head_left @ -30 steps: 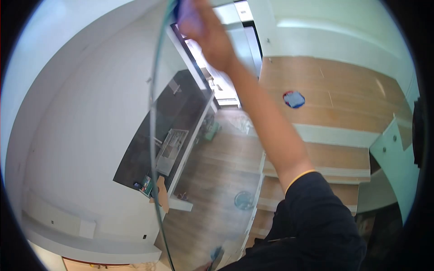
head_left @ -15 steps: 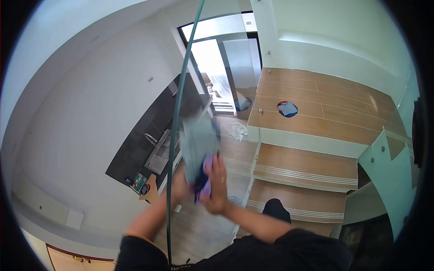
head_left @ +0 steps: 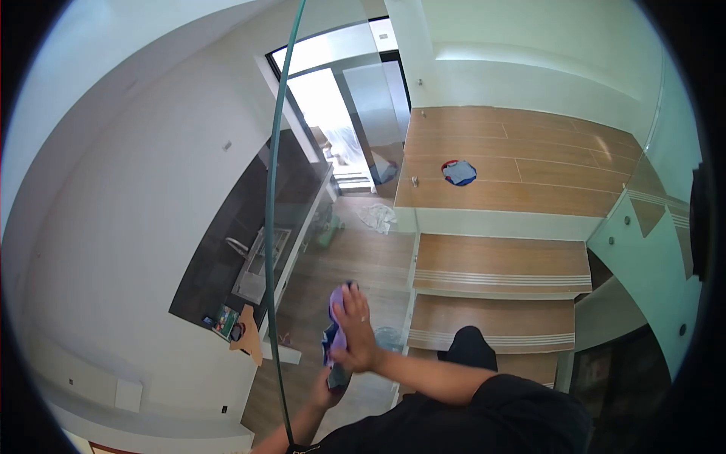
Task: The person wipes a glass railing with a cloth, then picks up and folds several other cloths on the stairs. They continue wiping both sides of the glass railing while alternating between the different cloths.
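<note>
A tall glass panel [head_left: 270, 227], its green edge rising through the view, stands between my two hands. On its right side my right hand [head_left: 355, 331] presses a purple cloth [head_left: 335, 304] against the glass, fingers together and nearly straight over it. Through the pane my left hand [head_left: 327, 390] shows lower down, closed around a grey cloth [head_left: 338, 377]. Dark blue patterned fabric [head_left: 329, 342] hangs between the two hands, next to the purple cloth.
Wooden stairs [head_left: 495, 318] climb to a landing [head_left: 560, 163] where a bundle of cloths [head_left: 459, 173] lies. Below, left of the glass, are a sink [head_left: 252, 276] and a small wooden shelf [head_left: 247, 333]. A white cloth [head_left: 376, 218] lies on the lower floor by the doorway.
My left hand and its grey cloth have dropped from a blurred spread high on the glass to below my right hand. The right hand moved slightly down and left; the view shifted.
</note>
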`<action>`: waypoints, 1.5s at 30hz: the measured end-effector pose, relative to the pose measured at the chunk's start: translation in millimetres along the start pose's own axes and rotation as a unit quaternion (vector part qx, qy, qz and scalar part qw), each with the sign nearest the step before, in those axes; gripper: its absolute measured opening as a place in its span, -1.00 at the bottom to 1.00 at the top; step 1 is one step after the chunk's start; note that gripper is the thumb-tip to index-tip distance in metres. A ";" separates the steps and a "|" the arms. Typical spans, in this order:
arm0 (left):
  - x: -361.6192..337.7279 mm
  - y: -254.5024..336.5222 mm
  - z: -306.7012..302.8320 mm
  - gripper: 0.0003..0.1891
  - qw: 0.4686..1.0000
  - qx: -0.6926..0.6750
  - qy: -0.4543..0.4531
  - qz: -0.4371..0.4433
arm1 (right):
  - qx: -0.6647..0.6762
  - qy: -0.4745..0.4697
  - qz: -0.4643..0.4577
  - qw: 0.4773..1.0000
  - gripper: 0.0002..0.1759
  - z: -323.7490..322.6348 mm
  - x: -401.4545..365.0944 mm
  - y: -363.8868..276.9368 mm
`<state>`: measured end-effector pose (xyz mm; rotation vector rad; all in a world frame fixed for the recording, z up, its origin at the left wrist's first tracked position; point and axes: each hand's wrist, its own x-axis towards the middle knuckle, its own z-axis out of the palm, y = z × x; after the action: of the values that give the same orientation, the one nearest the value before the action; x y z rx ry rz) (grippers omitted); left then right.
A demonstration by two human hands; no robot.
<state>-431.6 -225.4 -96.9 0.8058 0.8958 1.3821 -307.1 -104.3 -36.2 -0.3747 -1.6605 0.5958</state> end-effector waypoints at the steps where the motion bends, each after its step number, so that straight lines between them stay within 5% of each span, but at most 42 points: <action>1: -14.3 -13.1 -19.9 -0.54 0.998 -0.039 0.011 -0.046 | -0.007 -0.009 -0.005 1.000 -0.17 -4.7 16.3 7.8; 7: -17.0 -1.3 -12.4 -0.56 0.987 -0.128 0.008 -0.096 | 0.005 0.134 -0.092 0.987 -0.32 -52.5 274.9 44.6; 9: -14.6 1.5 -6.2 -0.54 0.990 -0.105 0.031 -0.088 | 0.018 0.153 -0.092 0.984 -0.32 -57.3 308.5 47.8; 12: -17.0 -6.6 -17.2 -0.50 0.987 -0.116 0.041 -0.104 | 0.030 0.127 -0.061 0.990 -0.28 -48.9 276.0 39.6; 17: -15.3 19.1 31.8 -0.51 0.990 -0.122 0.048 -0.049 | -0.004 -0.029 -0.010 1.000 -0.08 10.6 -2.9 -17.6; 20: -8.7 7.7 7.1 -0.54 0.989 -0.139 0.028 -0.048 | -0.027 -0.040 -0.021 0.999 -0.09 3.8 18.6 -15.3; 25: -9.1 -29.9 -35.7 -0.62 0.999 0.006 0.025 -0.025 | -0.036 0.119 -0.176 0.976 -0.31 -44.4 271.4 66.5; 27: -8.0 -13.9 -15.5 -0.65 0.979 -0.165 0.055 -0.101 | 0.025 0.123 -0.090 0.988 -0.29 -76.0 366.3 76.4; 30: -4.7 -32.8 -32.3 -0.64 0.999 0.026 0.024 -0.034 | 0.052 0.143 -0.027 0.988 -0.30 -79.5 392.6 79.0; 31: -4.3 -39.1 -37.5 -0.63 0.998 0.043 0.018 -0.031 | 0.065 0.150 -0.003 0.987 -0.30 -75.9 387.0 79.1; 33: 5.7 -16.4 -20.6 -0.61 0.995 -0.062 0.006 -0.084 | -0.008 0.144 -0.147 0.979 -0.31 -58.6 328.6 70.9; 35: 38.5 15.6 1.5 -0.55 0.990 -0.097 -0.087 -0.062 | 0.011 0.102 -0.041 0.994 -0.33 -34.6 225.2 55.2; 36: 64.4 38.9 4.4 -0.53 0.982 -0.055 -0.179 0.006 | 0.043 0.086 -0.066 0.993 -0.32 -24.9 167.3 38.3; 39: 104.4 136.4 91.8 -0.44 0.986 -0.066 -0.118 0.099 | 0.065 0.045 0.035 0.996 -0.28 -0.8 27.7 -10.1; 40: 127.3 159.9 89.0 -0.43 0.962 -0.114 -0.213 0.124 | 0.092 0.028 0.089 0.991 -0.29 6.5 -11.5 -28.5; 41: 137.7 196.5 115.7 -0.43 0.973 -0.080 -0.161 0.144 | 0.063 0.009 0.069 0.996 -0.29 7.8 -34.3 -35.3; 42: 148.7 231.9 148.7 -0.45 0.936 -0.027 -0.248 0.250 | 0.033 -0.018 0.047 0.998 -0.31 3.1 -45.2 -41.2; 45: 183.0 317.5 229.0 -0.24 0.865 0.388 -0.105 0.302 | -0.019 -0.095 -0.007 0.995 -0.37 -17.1 -56.5 -29.9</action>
<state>-376.2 -20.6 279.6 1.9522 1.0827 1.3993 -277.7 -157.2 -63.2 -0.3427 -1.8567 0.6042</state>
